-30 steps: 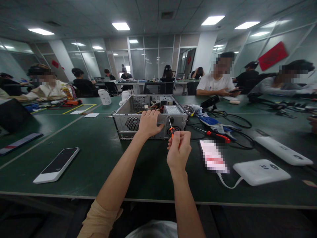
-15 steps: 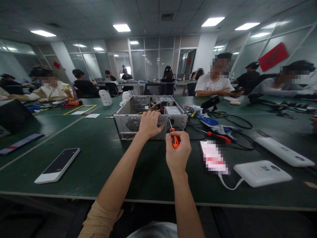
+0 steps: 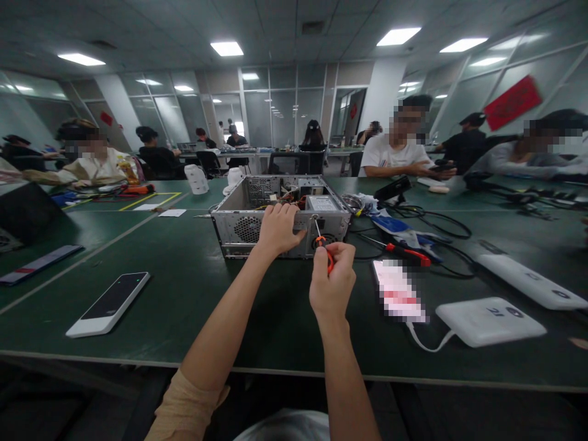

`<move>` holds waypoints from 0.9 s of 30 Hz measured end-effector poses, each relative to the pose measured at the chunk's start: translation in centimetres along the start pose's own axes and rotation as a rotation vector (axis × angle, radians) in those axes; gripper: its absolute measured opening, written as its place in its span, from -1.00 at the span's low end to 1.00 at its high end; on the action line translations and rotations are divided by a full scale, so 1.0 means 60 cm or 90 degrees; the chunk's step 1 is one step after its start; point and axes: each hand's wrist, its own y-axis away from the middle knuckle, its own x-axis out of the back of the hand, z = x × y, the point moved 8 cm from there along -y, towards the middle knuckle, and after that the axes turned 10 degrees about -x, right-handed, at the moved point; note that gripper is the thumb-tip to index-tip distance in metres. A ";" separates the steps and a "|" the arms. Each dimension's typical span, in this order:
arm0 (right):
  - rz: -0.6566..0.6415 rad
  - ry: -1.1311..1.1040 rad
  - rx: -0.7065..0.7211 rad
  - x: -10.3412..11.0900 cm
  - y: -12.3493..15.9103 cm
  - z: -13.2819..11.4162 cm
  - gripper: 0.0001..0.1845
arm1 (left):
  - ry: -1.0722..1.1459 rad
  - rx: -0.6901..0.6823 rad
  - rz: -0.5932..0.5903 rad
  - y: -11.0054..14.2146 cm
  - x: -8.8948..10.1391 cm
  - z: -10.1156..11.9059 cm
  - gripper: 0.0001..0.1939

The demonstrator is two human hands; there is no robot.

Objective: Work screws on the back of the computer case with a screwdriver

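Note:
An open metal computer case lies on the green table in front of me, with cables and a power supply inside. My left hand grips its near top edge, fingers over the rim and thumb spread along the panel. In my right hand is an orange-and-black screwdriver, held between thumb and curled fingers. Its shaft slants up to the near panel, and the tip meets it close to the top edge, below the power supply. Whether a screw sits at the tip is too small to tell.
Right of the case lie a red-and-black screwdriver, blue-and-white gloves, black cables, a lit phone and a white power bank wired to it. A white handheld device lies at left. Co-workers sit beyond.
My right thumb and fingers have shifted around the screwdriver handle, covering more of it. The tip stays at the same spot on the case. My left hand keeps its place.

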 end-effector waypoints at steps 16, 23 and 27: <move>0.019 0.024 0.062 0.006 0.003 -0.017 -0.87 | 0.007 0.001 0.001 0.000 -0.002 -0.002 -0.55; 0.024 0.050 0.105 0.006 0.007 -0.025 -0.89 | 0.006 -0.001 -0.007 0.000 -0.003 -0.002 -0.54; 0.033 0.061 0.121 0.006 0.009 -0.025 -0.89 | 0.003 -0.004 0.000 0.000 -0.004 -0.002 -0.53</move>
